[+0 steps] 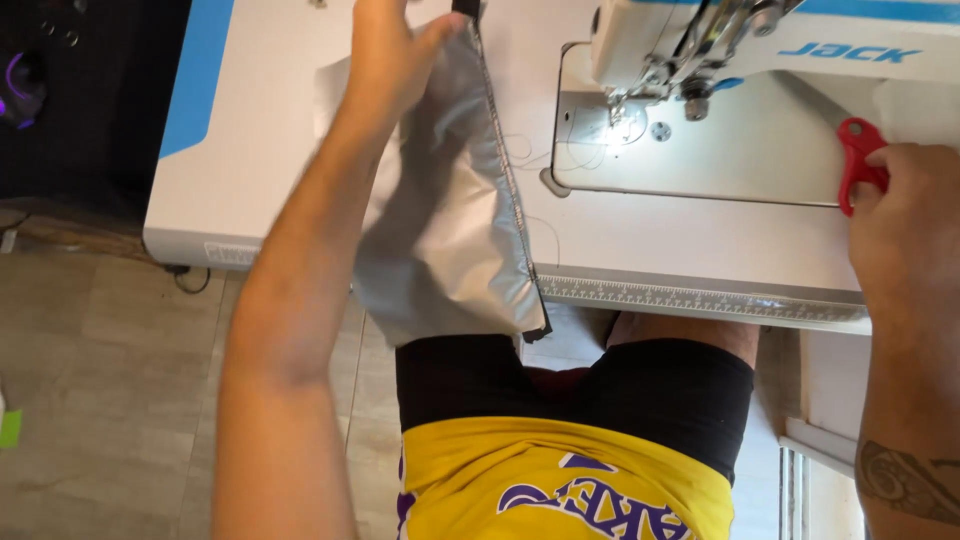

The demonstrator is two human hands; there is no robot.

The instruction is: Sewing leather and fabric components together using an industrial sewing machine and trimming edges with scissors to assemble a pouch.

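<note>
The left hand point(385, 60) pinches the top of a grey cloth point(440, 210) and lifts it, so its grip is clenched on the cloth. The cloth hangs from the far side of the white surface point(700, 240) down over the near edge, just above the person's black shorts point(640, 385). A dark zipper strip point(510, 190) runs along the cloth's right side. The right hand point(905, 215) rests at the right end of the surface, its grip closed on small red snips point(858, 160). The sewing machine point(760, 40) stands at the back, and its needle point(617, 108) shines under a little light, well apart from the cloth. It looks like the sewing step is paused and the cloth is being held up for a look or a trim. A next move would likely call for bringing snips and cloth together, since they are far apart now. The space between the cloth and the red snips is open. The near edge has a ruler strip point(700, 297), and the cloth could slip off there.
</note>
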